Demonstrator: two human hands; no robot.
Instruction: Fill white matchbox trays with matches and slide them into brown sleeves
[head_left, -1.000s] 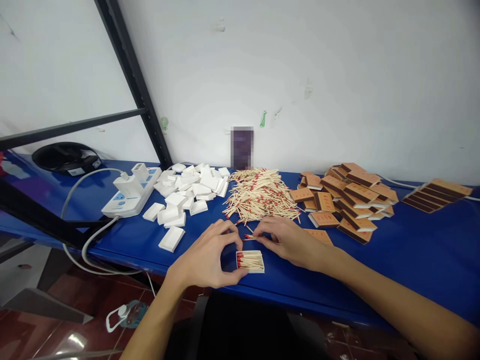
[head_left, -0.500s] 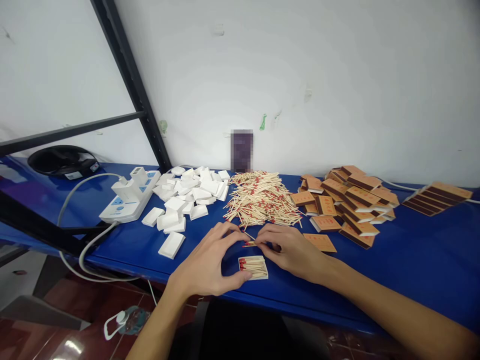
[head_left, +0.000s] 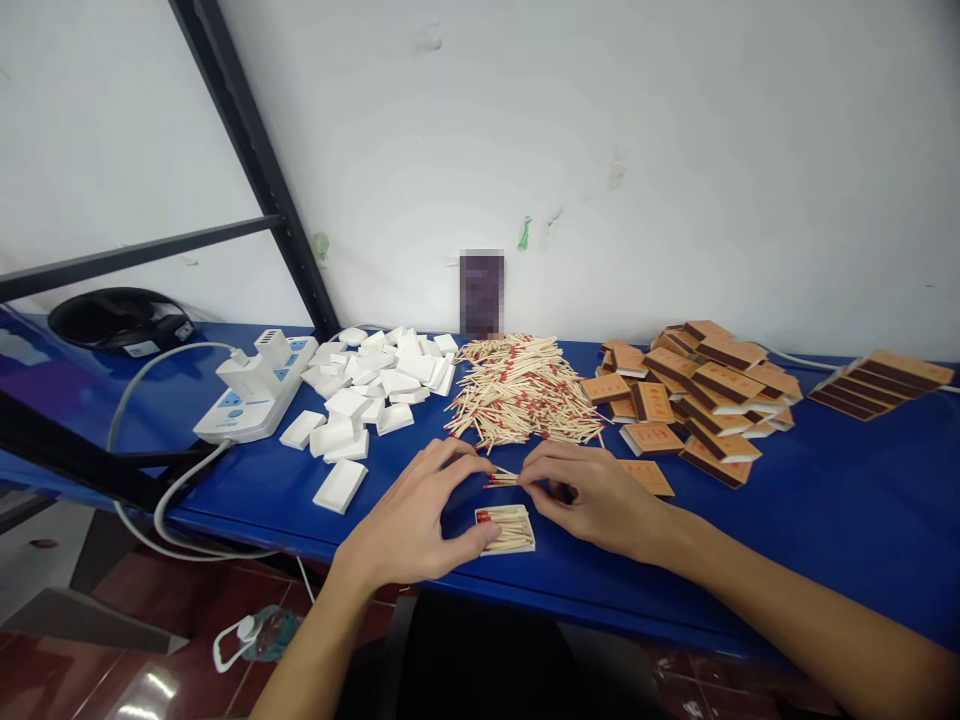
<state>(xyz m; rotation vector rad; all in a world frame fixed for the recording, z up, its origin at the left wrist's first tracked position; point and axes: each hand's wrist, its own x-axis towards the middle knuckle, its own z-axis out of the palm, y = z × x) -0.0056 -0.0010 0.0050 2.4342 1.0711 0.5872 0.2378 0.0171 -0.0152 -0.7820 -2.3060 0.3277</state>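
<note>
A white matchbox tray (head_left: 513, 548) with red-headed matches lies near the table's front edge. My left hand (head_left: 424, 515) is open, its thumb over the tray's left end and its fingertips beside the heads of a few loose matches (head_left: 501, 481) behind the tray. The tail ends of those matches meet the pinched fingertips of my right hand (head_left: 581, 490), which is closed on them. Beyond both hands is a large heap of loose matches (head_left: 525, 390).
White empty trays (head_left: 375, 375) are piled to the left. Orange-brown matchbox sleeves (head_left: 705, 385) are heaped to the right, with a row of them (head_left: 881, 383) farther right. A power strip (head_left: 259, 395) with cables and a black shelf post (head_left: 255, 160) stand at left on the blue table (head_left: 840, 520).
My right hand has shifted slightly right along the loose matches, and more of their sticks show between the hands. The left hand stays nearly still. The whole view has shifted slightly.
</note>
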